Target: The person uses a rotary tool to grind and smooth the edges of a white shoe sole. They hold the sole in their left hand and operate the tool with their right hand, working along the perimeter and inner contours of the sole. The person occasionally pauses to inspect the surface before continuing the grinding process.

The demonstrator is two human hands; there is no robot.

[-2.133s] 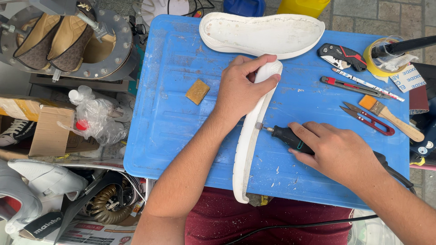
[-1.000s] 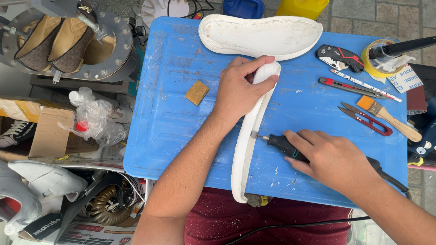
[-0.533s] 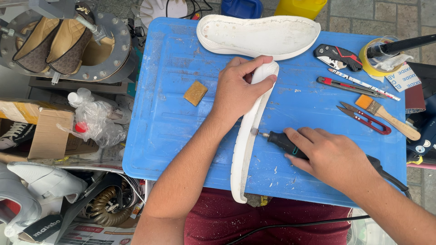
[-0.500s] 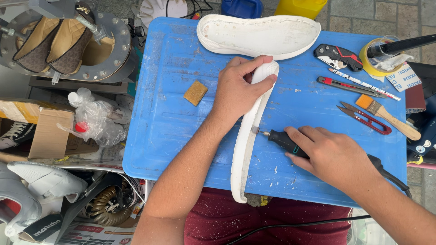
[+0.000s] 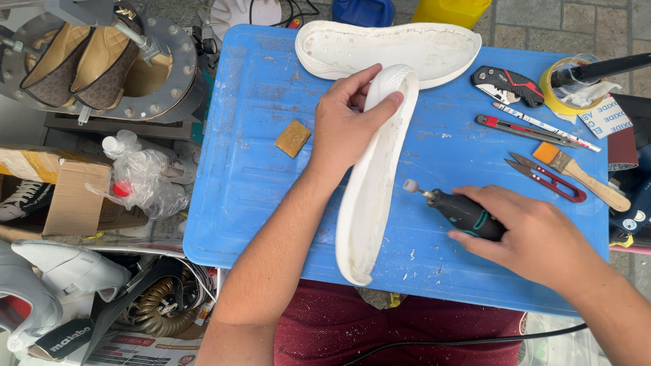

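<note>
Blue and scuffed, the plastic table [image 5: 251, 203] stood over a paved floor, with clutter beside it. Nearest the person, the right hand [image 5: 542, 234] was clenched around a dark rotary tool [image 5: 464, 213], its small grinding tip just beside the white shoe sole [image 5: 376, 176], a narrow gap showing between them. That sole stood on its edge, the near end hanging over the table's front rim. White crumbs lay on the table below the tool, so some grinding seemed done already; how much of the edge was left could not be told.

Further out, the left hand [image 5: 349, 122] gripped the sole's far end, thumb hooked over the rim. Left of that hand lay a small tan sponge block [image 5: 293, 139]. Beyond the right hand were red snips [image 5: 546, 177], a wooden-handled brush [image 5: 580, 176], a red-tipped knife [image 5: 522, 130] and a black folding cutter [image 5: 507, 85]. Right of these, a white rectangular label [image 5: 600, 116] with dark lettering leaned against a roll of yellow tape [image 5: 559, 88].

Farthest, past the left hand, a second white sole [image 5: 386, 47] lay flat. Off the table, left of the left arm, sat a brown cardboard box [image 5: 74, 196] and a crumpled clear bag [image 5: 146, 179].
</note>
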